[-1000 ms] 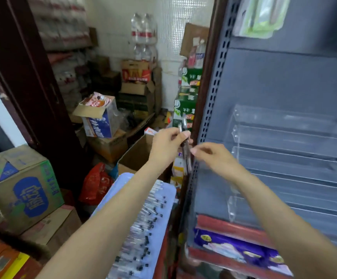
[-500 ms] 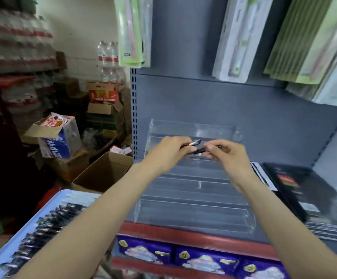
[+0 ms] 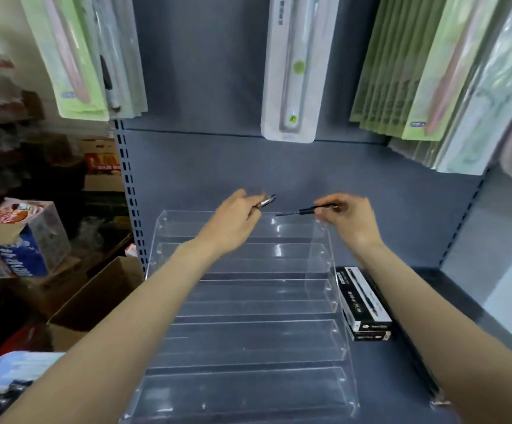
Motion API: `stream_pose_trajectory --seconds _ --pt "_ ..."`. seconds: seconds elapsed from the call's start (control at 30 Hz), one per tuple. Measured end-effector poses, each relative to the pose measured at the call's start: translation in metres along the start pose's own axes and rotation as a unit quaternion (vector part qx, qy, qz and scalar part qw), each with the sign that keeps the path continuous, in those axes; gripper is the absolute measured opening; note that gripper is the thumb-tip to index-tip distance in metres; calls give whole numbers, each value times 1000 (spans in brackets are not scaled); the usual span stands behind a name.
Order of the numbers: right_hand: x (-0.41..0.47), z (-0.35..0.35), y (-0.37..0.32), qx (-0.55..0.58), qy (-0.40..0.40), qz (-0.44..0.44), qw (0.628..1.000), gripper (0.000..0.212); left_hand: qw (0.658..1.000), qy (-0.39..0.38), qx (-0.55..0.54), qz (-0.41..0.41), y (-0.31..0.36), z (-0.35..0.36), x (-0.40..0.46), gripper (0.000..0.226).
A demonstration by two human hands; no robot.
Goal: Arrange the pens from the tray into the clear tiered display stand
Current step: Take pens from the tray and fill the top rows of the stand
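Clear plastic stand sits on the grey shelf. Above its top tier, the left hand pinches one pen and the right hand pinches another pen. Tray lies at lower left.

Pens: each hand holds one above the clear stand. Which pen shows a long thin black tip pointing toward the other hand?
The pen in the right hand: its pen has a slim black tip pointing left. The left hand's pen shows only a short end.
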State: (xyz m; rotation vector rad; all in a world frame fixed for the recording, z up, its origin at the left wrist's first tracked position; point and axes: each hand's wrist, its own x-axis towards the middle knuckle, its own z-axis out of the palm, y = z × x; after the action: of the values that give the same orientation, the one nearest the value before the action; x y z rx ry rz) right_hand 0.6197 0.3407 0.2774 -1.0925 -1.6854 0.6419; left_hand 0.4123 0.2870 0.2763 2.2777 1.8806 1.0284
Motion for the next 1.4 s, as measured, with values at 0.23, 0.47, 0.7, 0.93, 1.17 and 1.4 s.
stream_pose_trajectory --seconds 0.23,0.47,0.7,0.93,1.17,1.4 --pt "23 8 20 -134 -72 -50 987 10 996 38 -64 -44 0 11 7 22" --pt "52 15 27 -260 -155 -96 948 11 998 40 -17 -46 2 11 8 30" --pt "64 24 26 -328 -213 -99 915 5 995 54 -9 -83 1 5 4 12" --pt "67 26 23 -382 -223 -103 891 6 997 39 7 -61 -5 5 2 22" --pt "64 21 20 -376 -220 -107 894 7 996 40 -30 -73 -5 7 4 9" --pt "49 -5 37 -142 -73 -13 987 21 996 27 19 -88 0 14 19 8"
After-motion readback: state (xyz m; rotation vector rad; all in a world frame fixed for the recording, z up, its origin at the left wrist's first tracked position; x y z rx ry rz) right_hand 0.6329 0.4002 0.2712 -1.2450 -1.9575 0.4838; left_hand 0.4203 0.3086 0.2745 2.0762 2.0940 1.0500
